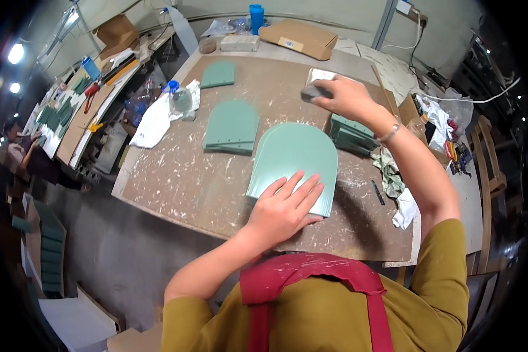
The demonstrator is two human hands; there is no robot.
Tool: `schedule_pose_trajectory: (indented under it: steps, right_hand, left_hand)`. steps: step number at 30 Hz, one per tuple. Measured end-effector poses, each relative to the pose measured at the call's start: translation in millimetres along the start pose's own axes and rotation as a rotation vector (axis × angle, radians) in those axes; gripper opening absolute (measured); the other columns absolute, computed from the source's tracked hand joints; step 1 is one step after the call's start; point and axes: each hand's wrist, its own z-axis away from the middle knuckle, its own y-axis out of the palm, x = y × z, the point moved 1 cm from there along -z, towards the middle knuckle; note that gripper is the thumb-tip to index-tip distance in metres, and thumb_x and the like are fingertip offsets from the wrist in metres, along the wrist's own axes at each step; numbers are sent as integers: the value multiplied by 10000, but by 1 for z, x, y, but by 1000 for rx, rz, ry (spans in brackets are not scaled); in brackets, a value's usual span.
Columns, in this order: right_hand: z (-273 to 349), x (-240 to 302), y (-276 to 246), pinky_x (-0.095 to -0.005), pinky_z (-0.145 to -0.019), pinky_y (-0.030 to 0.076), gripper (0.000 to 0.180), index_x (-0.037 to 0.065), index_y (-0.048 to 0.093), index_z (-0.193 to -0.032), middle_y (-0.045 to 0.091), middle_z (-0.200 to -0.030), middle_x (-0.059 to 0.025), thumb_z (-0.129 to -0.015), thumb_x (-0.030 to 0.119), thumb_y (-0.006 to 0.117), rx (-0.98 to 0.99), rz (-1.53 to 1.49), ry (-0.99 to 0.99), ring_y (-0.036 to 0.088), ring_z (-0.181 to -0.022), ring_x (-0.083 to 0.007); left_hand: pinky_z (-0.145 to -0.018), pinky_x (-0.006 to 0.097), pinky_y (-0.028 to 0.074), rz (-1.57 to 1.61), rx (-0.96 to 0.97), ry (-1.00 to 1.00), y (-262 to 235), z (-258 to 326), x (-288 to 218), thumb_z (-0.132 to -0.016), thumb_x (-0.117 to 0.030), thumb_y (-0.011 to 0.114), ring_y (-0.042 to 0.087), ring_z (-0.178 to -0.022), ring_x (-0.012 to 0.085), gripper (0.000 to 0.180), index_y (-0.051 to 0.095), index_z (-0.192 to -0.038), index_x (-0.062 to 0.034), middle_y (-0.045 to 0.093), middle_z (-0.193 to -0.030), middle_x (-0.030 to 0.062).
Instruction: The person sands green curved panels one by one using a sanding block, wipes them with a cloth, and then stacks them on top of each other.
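Observation:
My left hand (283, 208) lies with fingers spread on the glossy face of a pale green arch-topped panel (299, 152). The thumb reaches over the panel's near edge. My right hand (347, 97) is raised beyond the panel, to the right, closed round a dark grey block (314, 94) that looks like a sanding block. Just behind that hand is a small white-topped item (327, 75), partly covered. Green arched panels lie to the left, a stacked set (232, 123) and a smaller one (219, 74). More green pieces (351, 136) sit under my right forearm.
The brown-topped table (176, 182) carries pale scuffs. At its left are a clear blue-capped bottle (180, 100) and a white cloth (154, 126); at its right, a stained rag (390, 170). A cardboard box (299, 40) and blue bottle (256, 19) stand behind. Another person (32, 149) is far left.

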Motion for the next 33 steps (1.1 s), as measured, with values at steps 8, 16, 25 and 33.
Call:
schedule_pose_trajectory:
  steps: [8, 16, 25, 33]
  right_hand:
    - [55, 35, 0, -437, -932, 507, 557, 137, 631, -1314, 653, -1128, -199, -868, 470, 656, 176, -309, -147, 635, -1068, -362]
    - [55, -11, -7, -472, -891, 506, 510, 108, 633, -1273, 638, -1084, -219, -880, 432, 654, 38, -177, 46, 636, -1001, -394]
    - [21, 26, 32, -455, -884, 521, 512, 104, 654, -1252, 646, -1106, -209, -884, 459, 640, 150, -253, -24, 649, -1015, -383]
    - [7, 42, -1, -463, -915, 502, 557, 99, 647, -1274, 638, -1107, -221, -885, 497, 620, 311, -343, -239, 637, -1036, -391]
  left_hand:
    - [-956, 381, 472, -61, 52, 6, -3, 0, 5, -801, -477, 706, 620, -1177, 262, 585, 661, -1268, -128, 626, -1349, 38]
    - [-963, 406, 474, 93, 220, -30, -24, -17, 4, -799, -464, 724, 615, -1180, 280, 610, 639, -1284, -105, 622, -1337, 66]
    - [-1026, 466, 447, 103, 338, -32, -12, -41, 22, -854, -467, 699, 541, -1274, 336, 625, 591, -1336, -83, 555, -1417, 107]
    - [-1033, 449, 449, 138, 301, -69, -11, -35, 24, -871, -411, 701, 542, -1271, 335, 590, 588, -1331, -59, 545, -1425, 120]
